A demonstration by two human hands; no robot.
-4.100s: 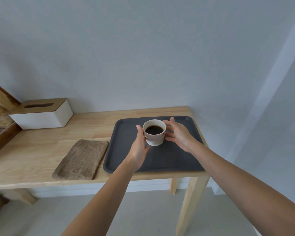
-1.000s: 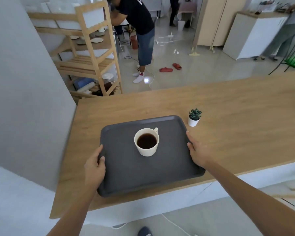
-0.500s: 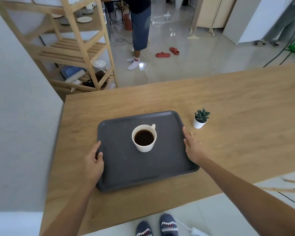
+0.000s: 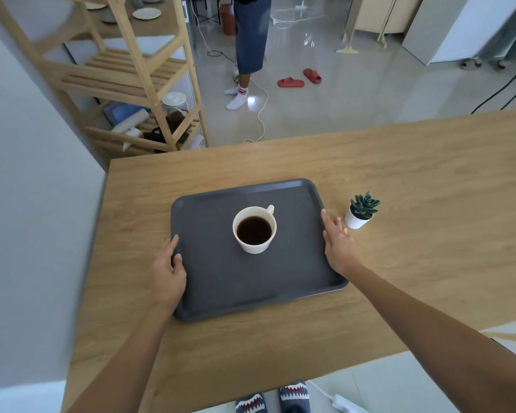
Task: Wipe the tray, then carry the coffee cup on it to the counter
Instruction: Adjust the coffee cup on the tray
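**Tray and cup on the counter, a hand at each side**

The counter (image 4: 399,162) is a broad wooden top that fills the middle of the view, with grey floor beyond its far edge and a pale wall to its left. Past the far left corner stands a wooden shelf (image 4: 149,73) with plates on its upper level and clutter lower down. Someone else's legs (image 4: 251,40) show on the floor behind, near a pair of red slippers (image 4: 298,80).

The tray (image 4: 221,278) is dark grey and lies flat on the counter, turned slightly against the counter's edge. The left hand (image 4: 167,275) lies along the tray's left rim, thumb over the edge onto the inner surface and fingers down the outside. The right hand (image 4: 337,242) lies against the right rim with its fingers stretched out along it. Whether either hand grips the rim or merely rests on it cannot be told.

The cup (image 4: 254,229) is white, full of dark coffee, upright near the tray's middle, its handle pointing away to the right. Neither hand touches it.

A small plant (image 4: 361,210) in a white pot stands on the counter just beside the right fingertips, apart from the tray.
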